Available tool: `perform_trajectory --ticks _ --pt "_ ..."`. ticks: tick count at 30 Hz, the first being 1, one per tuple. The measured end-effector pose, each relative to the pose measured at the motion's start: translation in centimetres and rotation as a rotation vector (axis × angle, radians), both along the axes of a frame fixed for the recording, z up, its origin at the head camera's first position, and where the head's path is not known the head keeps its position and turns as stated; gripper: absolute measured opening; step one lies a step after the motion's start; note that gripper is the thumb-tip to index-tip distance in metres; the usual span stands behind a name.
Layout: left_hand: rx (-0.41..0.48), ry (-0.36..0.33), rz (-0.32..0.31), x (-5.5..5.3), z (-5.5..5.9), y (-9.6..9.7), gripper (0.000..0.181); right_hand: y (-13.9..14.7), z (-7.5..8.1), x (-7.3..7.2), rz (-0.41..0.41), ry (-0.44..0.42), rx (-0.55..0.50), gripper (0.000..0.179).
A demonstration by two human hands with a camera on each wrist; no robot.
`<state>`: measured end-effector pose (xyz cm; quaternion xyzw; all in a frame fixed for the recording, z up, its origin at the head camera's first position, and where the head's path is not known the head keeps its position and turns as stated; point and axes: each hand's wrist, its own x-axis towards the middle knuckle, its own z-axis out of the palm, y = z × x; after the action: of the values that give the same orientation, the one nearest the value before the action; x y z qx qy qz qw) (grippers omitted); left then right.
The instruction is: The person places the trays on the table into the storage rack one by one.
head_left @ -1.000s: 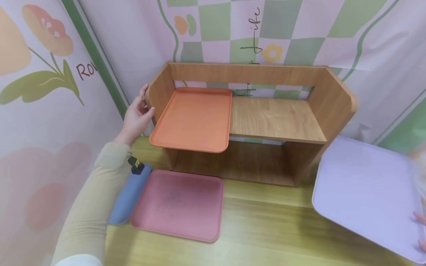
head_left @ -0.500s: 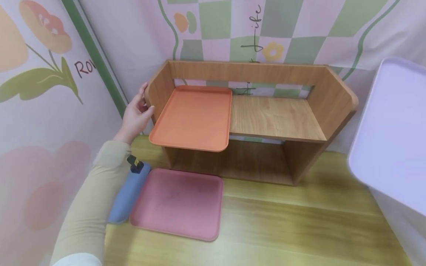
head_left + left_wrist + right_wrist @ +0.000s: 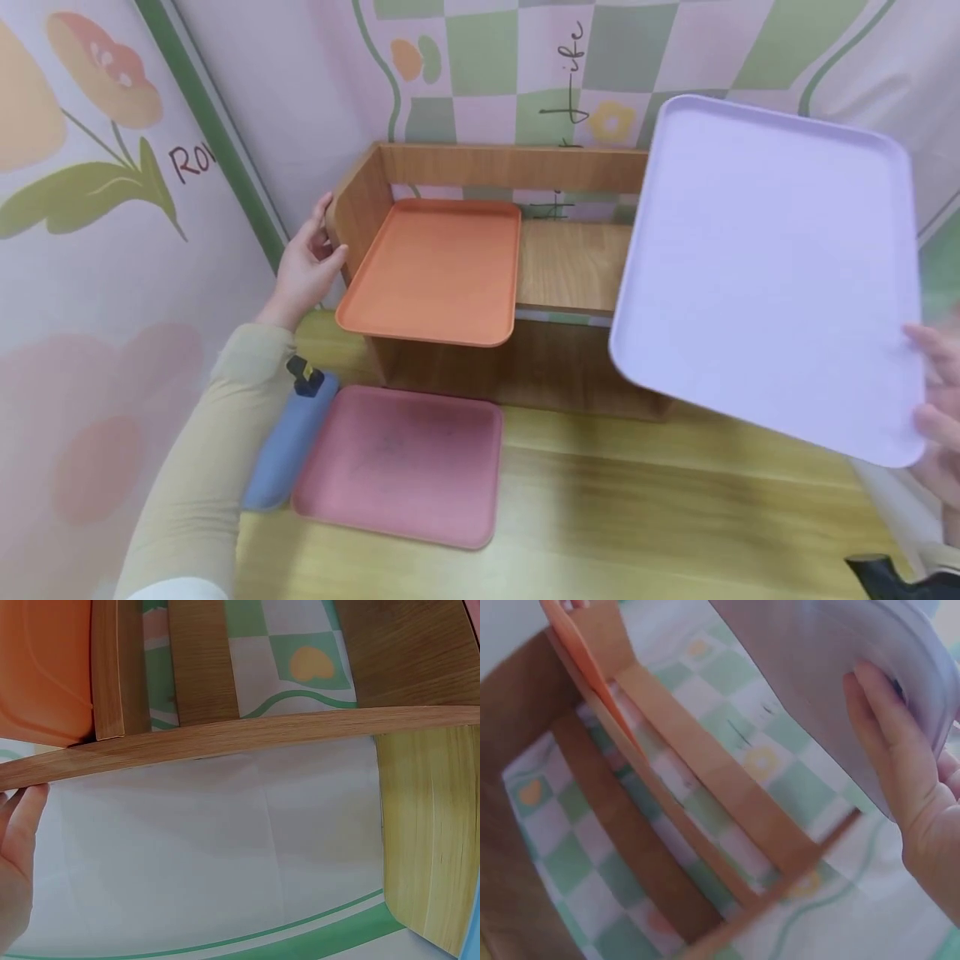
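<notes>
My right hand (image 3: 939, 408) grips a lilac rectangular tray (image 3: 765, 275) by its right edge. The tray is tilted in the air and covers the right end of the wooden shelf (image 3: 573, 262). From the right wrist, fingers of that hand lie along the tray's underside (image 3: 810, 660). On the shelf's left side panel (image 3: 363, 212), my left hand (image 3: 303, 271) holds the front edge, thumb toward the front. An orange tray (image 3: 438, 271) lies on the left half of the upper board, its front end jutting past the edge.
A pink tray (image 3: 401, 467) lies on the yellow wood-grain table (image 3: 637, 517) before the shelf. Partly under it, at left, is a blue tray-like piece (image 3: 288, 450), overlapped by my sleeve (image 3: 202, 458). Printed cloth (image 3: 487, 50) hangs behind the shelf and at the left.
The lilac tray was low at the right, then swung up partly out of view, and now has come left in front of the shelf's right end. The left hand stays put.
</notes>
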<state>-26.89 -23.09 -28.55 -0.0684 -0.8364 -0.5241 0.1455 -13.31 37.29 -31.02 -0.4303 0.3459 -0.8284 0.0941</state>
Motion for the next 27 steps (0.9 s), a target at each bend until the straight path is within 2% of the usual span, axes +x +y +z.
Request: perform_trajectory --ticks 1,2,3,4,9,18,23,27 --pt "0.000 -0.001 0.000 0.0 0.0 0.0 0.073 -0.3 0.0 -0.1 0.042 -0.010 -0.002 0.060" --pt "-0.001 0.001 0.002 0.1 0.0 0.0 0.073 -0.6 -0.1 -0.1 0.047 -0.018 0.007 0.060" --pt "0.000 0.010 0.001 0.0 -0.1 0.0 0.073 -1.4 0.0 -0.2 0.144 -0.053 -0.008 0.061" --pt "0.003 0.015 -0.002 0.1 -0.1 0.0 0.073 -1.9 -0.2 -0.3 0.165 -0.070 0.007 0.061" --pt "0.010 0.027 -0.010 0.2 0.1 0.2 0.072 -3.7 -1.9 -0.9 0.190 -0.119 0.046 0.065" --pt "0.026 0.034 -0.019 0.0 0.0 0.3 0.072 -4.7 -4.9 -1.6 0.213 -0.176 0.114 0.064" --pt "0.023 0.039 -0.010 0.0 0.0 0.3 0.072 -4.9 -5.7 -2.1 0.243 -0.206 0.085 0.063" --pt "0.022 0.036 -0.007 0.1 0.0 0.3 0.072 -5.0 -5.8 -2.6 0.259 -0.240 0.070 0.061"
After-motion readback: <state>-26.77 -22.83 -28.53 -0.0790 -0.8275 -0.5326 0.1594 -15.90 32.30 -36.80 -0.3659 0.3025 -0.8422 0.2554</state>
